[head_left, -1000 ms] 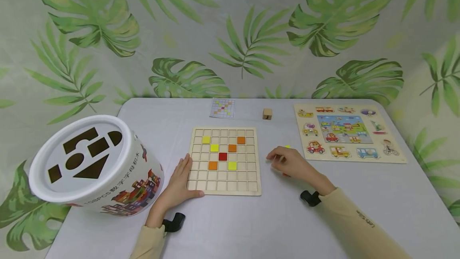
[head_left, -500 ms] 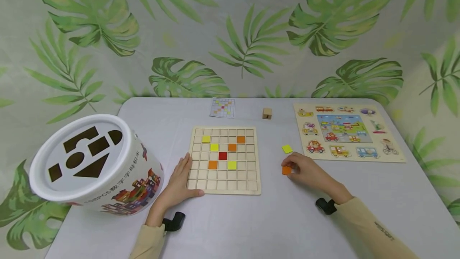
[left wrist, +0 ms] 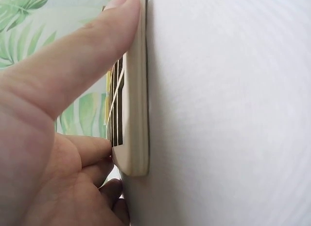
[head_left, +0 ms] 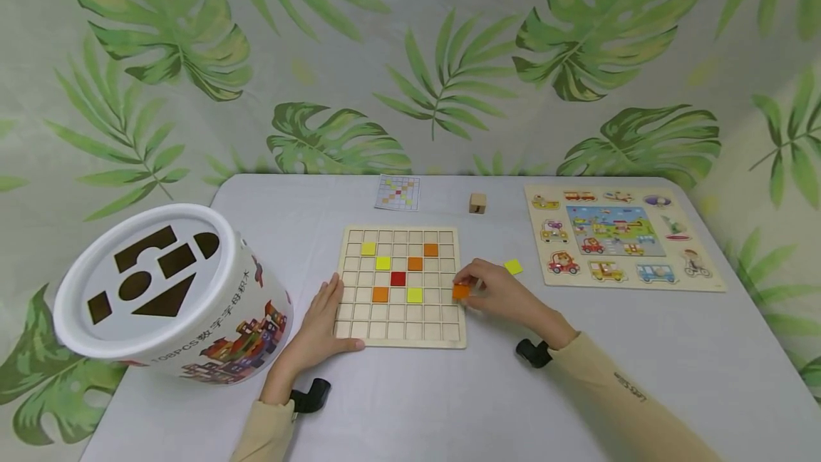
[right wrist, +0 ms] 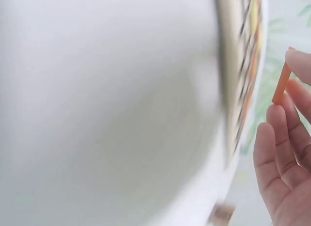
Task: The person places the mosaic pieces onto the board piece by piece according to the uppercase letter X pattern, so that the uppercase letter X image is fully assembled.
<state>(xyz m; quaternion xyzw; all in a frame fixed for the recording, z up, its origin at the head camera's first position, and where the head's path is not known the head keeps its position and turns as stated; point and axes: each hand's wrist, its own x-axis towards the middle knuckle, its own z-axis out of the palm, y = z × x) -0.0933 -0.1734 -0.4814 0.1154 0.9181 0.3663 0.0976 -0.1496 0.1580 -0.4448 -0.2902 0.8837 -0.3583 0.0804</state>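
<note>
A wooden grid board (head_left: 366, 329) lies mid-table, with yellow, orange and red square tiles set in some of its cells. My left hand (head_left: 316, 324) rests along the board's left edge, fingers straight, thumb at the lower left corner. In the left wrist view the thumb (left wrist: 82, 51) lies over the board's rim. My right hand (head_left: 497, 289) pinches an orange tile (head_left: 461, 291) over the board's right edge. The right wrist view shows this tile (right wrist: 282, 84) edge-on between thumb and fingers. A loose yellow tile (head_left: 513, 267) lies on the table beyond the right hand.
A pattern card (head_left: 398, 192) with a coloured grid lies behind the board. Right of it sits a small wooden cube (head_left: 477, 203). A vehicle peg puzzle (head_left: 631, 237) lies at the back right. A large white bucket (head_left: 173, 298) with shaped holes in its lid stands at left.
My right hand picked up the orange tile from the table right of the board, then carried it left to the board's right edge. The left hand has stayed in place.
</note>
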